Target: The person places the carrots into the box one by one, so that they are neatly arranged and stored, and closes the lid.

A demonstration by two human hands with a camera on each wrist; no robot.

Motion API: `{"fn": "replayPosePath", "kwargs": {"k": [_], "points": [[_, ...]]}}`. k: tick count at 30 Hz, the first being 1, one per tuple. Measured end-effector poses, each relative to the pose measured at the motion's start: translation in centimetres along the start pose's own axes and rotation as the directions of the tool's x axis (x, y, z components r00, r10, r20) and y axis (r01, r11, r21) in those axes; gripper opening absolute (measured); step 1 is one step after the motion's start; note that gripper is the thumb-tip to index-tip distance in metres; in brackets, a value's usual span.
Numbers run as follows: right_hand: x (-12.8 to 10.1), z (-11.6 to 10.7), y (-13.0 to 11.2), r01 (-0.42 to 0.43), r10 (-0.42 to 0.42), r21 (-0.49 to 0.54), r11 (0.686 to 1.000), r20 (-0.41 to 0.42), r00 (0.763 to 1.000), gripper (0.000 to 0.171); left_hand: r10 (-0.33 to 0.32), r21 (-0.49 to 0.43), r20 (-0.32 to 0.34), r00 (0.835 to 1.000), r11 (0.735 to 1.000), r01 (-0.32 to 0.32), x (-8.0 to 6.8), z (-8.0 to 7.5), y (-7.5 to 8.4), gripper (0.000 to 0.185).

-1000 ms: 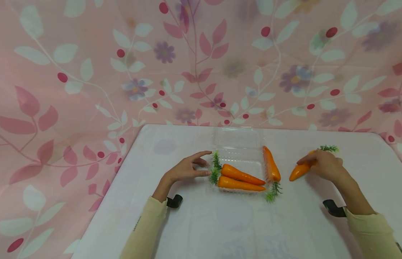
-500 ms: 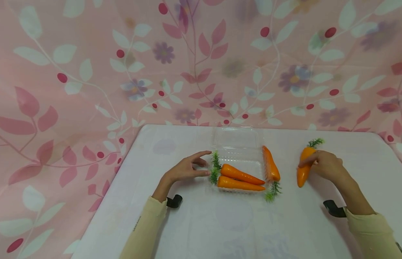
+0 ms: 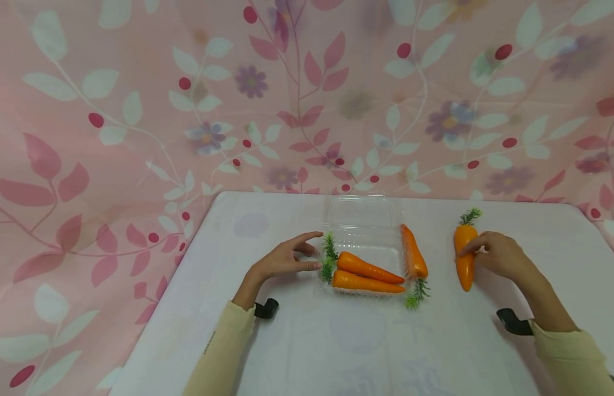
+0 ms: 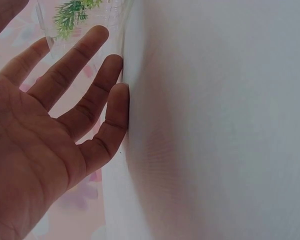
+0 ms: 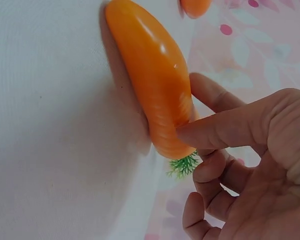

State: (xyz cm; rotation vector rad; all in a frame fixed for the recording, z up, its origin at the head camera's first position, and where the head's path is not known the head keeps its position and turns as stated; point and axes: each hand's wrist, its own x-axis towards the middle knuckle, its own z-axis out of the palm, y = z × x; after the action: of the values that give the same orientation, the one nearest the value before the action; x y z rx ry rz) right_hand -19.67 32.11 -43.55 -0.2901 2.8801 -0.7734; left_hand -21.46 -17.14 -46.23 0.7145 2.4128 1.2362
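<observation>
My right hand pinches an orange toy carrot between thumb and fingers, right of the clear plastic box. In the right wrist view the thumb presses on the carrot near its leafy end. The carrot lies with its green top pointing away and its tip toward me. My left hand, fingers apart, stays beside the left wall of the hinged box, near green carrot tops. Two carrots, one behind and one in front, lie in the box, tips to the right.
Another carrot lies along the box's right edge, its leaves toward me; whether it is inside is unclear. The box's transparent lid is folded back. A white cloth covers the table, with a pink floral curtain behind.
In my right hand the carrot has turned from slanting to nearly straight, its tip swinging toward me and its leaves leftward. My left hand and the box have not moved.
</observation>
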Motion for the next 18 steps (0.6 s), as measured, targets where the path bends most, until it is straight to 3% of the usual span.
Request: {"fn": "replayPosePath", "kwargs": {"k": [7, 12, 18], "points": [[-0.3, -0.6, 0.3, -0.027, 0.028, 0.024, 0.999, -0.042, 0.999, 0.021, 0.007, -0.013, 0.000, 1.000, 1.000, -0.007, 0.0, 0.0, 0.1, 0.080], [-0.6, -0.4, 0.2, -0.095, 0.101, 0.052, 0.994, -0.111, 0.989, 0.039, -0.007, -0.001, -0.001, 1.000, 1.000, 0.007, -0.1, 0.0, 0.1, 0.080], [-1.0, -0.3, 0.0, -0.225, 0.239, 0.097, 0.970, -0.179, 0.954, 0.067, -0.011, 0.005, -0.001, 1.000, 1.000, 0.011, 0.0, 0.1, 0.1, 0.080]]}}
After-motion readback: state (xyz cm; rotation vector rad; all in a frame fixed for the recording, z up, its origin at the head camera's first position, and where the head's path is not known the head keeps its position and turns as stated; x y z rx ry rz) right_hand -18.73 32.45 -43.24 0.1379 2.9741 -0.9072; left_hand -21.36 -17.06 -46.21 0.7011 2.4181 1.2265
